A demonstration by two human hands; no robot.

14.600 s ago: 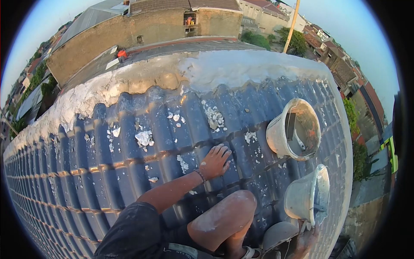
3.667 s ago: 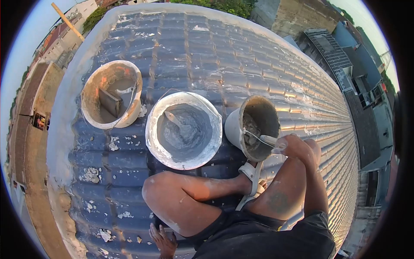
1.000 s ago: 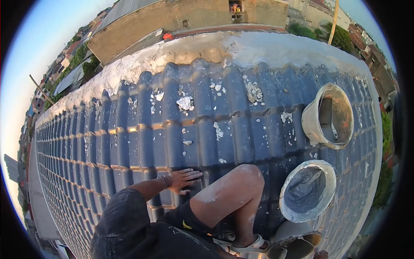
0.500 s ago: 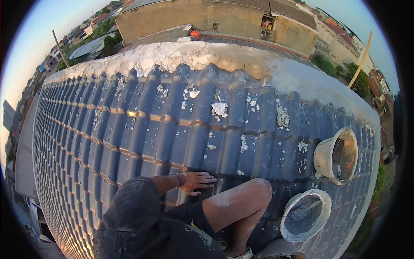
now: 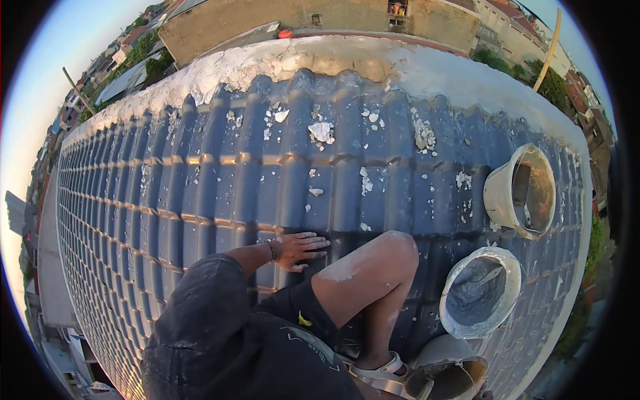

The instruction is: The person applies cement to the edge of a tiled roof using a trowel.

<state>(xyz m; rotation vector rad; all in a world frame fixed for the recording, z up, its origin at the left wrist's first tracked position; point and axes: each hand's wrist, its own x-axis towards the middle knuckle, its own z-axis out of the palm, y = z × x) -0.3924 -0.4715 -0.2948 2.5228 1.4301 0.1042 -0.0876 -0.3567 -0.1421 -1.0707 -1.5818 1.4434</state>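
Observation:
My left hand lies flat on the dark blue-grey roof tiles, its fingers stretched out and slightly apart, holding nothing. A bracelet circles its wrist. My bent knee, dusted with pale powder, is just right of it. My right hand does not show. Right of the knee, a bucket contains grey, wet-looking mortar and what looks like a tool. Another bucket leans above it with a tool inside. A third bucket, partly cut off, sits beside my sandal with a handle sticking up in it.
Mortar crumbs and a larger white chunk are scattered on the tiles. Along the top runs a rough mortared ridge. The roof's edge drops off at right. A pole and a building wall stand beyond.
The view has tipped downward, so the roof sits higher in the picture and more of the lowest bucket and sandal shows. My left hand remains flat on the tiles.

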